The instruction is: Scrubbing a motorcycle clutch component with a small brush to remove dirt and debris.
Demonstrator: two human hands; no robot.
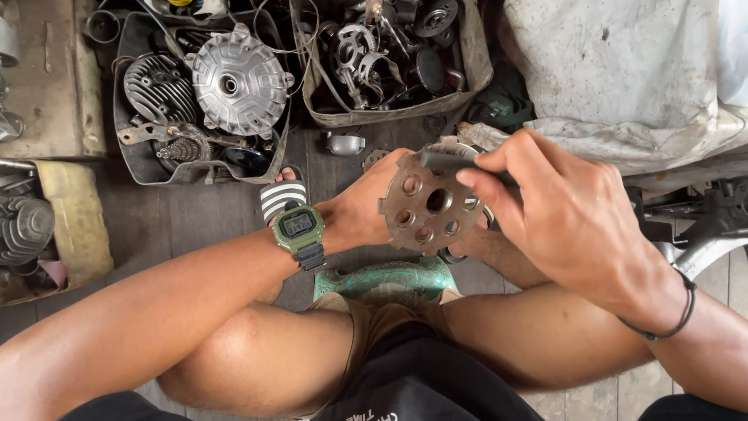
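My left hand [365,206] holds a round grey metal plate [428,204] with several holes and a toothed rim, gripping it from behind at its left side. My right hand [557,210] presses a small dark tool [448,162] against the plate's upper edge, its fingers curled over the tool. A green digital watch [298,227] sits on my left wrist and a thin black band [676,310] on my right. I am seated low with both knees bent, the plate held above a worn green stool [389,281].
On the wooden floor ahead, a black tray [128,93] holds a finned engine cylinder and a round ribbed hub [238,80]. A grey bin [475,54] beside it holds several mixed metal parts. A dirty white cloth [623,70] lies at the right. More finned parts [23,226] lie at far left.
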